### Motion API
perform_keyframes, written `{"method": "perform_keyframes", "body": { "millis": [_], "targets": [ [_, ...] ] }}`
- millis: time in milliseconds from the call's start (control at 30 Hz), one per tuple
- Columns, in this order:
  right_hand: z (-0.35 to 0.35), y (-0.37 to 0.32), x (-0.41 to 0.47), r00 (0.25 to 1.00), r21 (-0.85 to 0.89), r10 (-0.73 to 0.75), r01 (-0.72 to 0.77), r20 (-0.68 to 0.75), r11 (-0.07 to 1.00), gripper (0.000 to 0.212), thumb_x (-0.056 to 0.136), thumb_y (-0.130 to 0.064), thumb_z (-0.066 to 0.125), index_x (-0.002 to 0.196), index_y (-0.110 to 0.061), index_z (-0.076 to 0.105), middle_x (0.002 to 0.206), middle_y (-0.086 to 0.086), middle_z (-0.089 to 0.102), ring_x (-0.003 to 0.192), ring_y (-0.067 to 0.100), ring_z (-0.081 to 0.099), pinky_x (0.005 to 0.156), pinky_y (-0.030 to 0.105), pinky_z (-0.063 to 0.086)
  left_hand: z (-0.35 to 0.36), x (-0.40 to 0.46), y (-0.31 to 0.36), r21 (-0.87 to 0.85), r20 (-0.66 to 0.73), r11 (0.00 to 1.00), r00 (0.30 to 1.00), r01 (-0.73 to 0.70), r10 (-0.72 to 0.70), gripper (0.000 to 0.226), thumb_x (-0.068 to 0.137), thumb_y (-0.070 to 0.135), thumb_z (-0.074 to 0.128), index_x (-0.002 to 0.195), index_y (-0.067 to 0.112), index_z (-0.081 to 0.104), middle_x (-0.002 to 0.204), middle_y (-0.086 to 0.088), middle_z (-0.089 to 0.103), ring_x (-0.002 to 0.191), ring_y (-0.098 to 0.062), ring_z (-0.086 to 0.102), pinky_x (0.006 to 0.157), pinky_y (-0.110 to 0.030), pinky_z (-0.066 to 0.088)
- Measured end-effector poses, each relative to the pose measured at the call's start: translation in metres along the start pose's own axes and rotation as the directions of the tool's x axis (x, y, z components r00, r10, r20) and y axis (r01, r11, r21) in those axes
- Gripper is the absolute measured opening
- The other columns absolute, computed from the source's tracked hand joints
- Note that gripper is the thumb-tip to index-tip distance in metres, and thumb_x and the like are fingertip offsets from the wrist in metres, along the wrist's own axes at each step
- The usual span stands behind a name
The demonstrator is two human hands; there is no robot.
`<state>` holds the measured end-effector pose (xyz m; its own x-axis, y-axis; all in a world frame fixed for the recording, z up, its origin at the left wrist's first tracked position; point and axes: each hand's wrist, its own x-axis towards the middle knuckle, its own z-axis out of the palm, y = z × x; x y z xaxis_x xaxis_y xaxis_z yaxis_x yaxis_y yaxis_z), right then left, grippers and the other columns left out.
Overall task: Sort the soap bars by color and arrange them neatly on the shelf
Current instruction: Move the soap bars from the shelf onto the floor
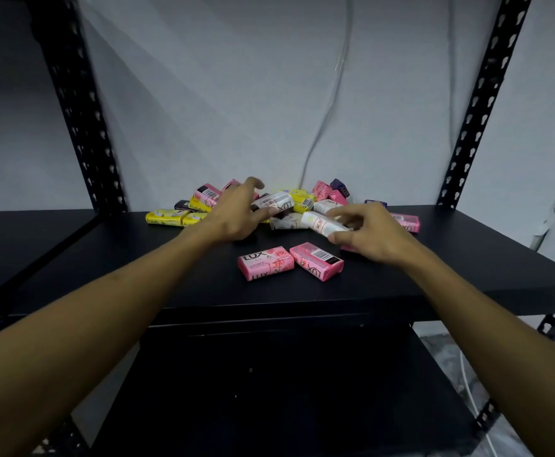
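A heap of wrapped soap bars lies at the back of the black shelf point(105, 258): yellow bars point(165, 217) at the left, pink bars point(322, 189) and purple bars point(339, 184) at the right, white ones in the middle. My left hand point(236, 212) grips a white soap bar point(274, 201) lifted over the heap. My right hand point(368, 234) pinches another white soap bar point(322, 224) between thumb and fingers. Two pink Lux bars point(265, 262) point(317, 265) lie side by side in front, apart from the heap.
Black perforated uprights stand at the left point(81, 127) and the right point(487, 94) of the shelf. A grey cable point(329, 110) hangs down the white wall behind the heap. A lower black shelf point(269, 390) sits underneath.
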<state>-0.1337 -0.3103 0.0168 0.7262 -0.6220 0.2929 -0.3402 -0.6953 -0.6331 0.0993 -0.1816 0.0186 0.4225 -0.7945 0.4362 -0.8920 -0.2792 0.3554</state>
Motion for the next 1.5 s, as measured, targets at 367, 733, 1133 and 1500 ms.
{"method": "perform_keyframes", "body": {
  "millis": [367, 733, 1133, 1500],
  "targets": [
    [0.04, -0.019, -0.051, 1.0, -0.126, 0.004, -0.002, 0.018, 0.992, 0.058, 0.092, -0.023, 0.065, 0.146, -0.027, 0.045, 0.14, 0.008, 0.042, 0.133, 0.024, 0.041, 0.112, 0.035, 0.032, -0.013, -0.088, 0.022, -0.014, 0.197, 1.0, 0.98, -0.016, 0.019, 0.061, 0.089, 0.049, 0.067, 0.138, 0.023, 0.043, 0.126, -0.002, 0.041, 0.109, -0.017, 0.047, 0.102, -0.035, 0.042],
    [0.048, -0.027, -0.046, 0.996, -0.163, 0.083, -0.075, 0.039, 0.984, 0.058, 0.093, -0.026, 0.068, 0.146, -0.026, 0.047, 0.138, 0.008, 0.054, 0.122, 0.027, 0.053, 0.089, 0.024, 0.038, -0.01, -0.083, 0.024, -0.11, 0.279, 0.994, 0.96, 0.024, 0.008, 0.054, 0.079, 0.051, 0.077, 0.124, 0.034, 0.051, 0.13, 0.0, 0.059, 0.117, -0.025, 0.048, 0.099, -0.043, 0.045],
    [0.053, -0.037, -0.072, 0.997, -0.071, 0.071, -0.069, 0.03, 0.995, 0.058, 0.086, -0.019, 0.076, 0.139, -0.026, 0.056, 0.121, 0.007, 0.06, 0.098, 0.022, 0.06, 0.078, 0.026, 0.045, -0.023, -0.097, 0.042, 0.01, 0.305, 0.99, 0.942, 0.143, -0.139, 0.071, 0.069, 0.033, 0.09, 0.129, 0.026, 0.053, 0.13, -0.006, 0.053, 0.12, -0.026, 0.043, 0.088, -0.035, 0.041],
    [0.073, -0.038, -0.204, 0.998, 0.185, 0.016, -0.003, -0.064, 0.983, 0.057, 0.082, -0.02, 0.079, 0.135, -0.03, 0.06, 0.113, -0.008, 0.067, 0.091, 0.0, 0.063, 0.072, 0.003, 0.044, -0.029, -0.24, 0.052, -0.243, 0.099, 0.951, 0.98, 0.191, -0.172, 0.059, 0.058, 0.037, 0.087, 0.113, 0.035, 0.066, 0.093, 0.01, 0.071, 0.092, -0.012, 0.063, 0.072, -0.02, 0.05]
  ]
}}
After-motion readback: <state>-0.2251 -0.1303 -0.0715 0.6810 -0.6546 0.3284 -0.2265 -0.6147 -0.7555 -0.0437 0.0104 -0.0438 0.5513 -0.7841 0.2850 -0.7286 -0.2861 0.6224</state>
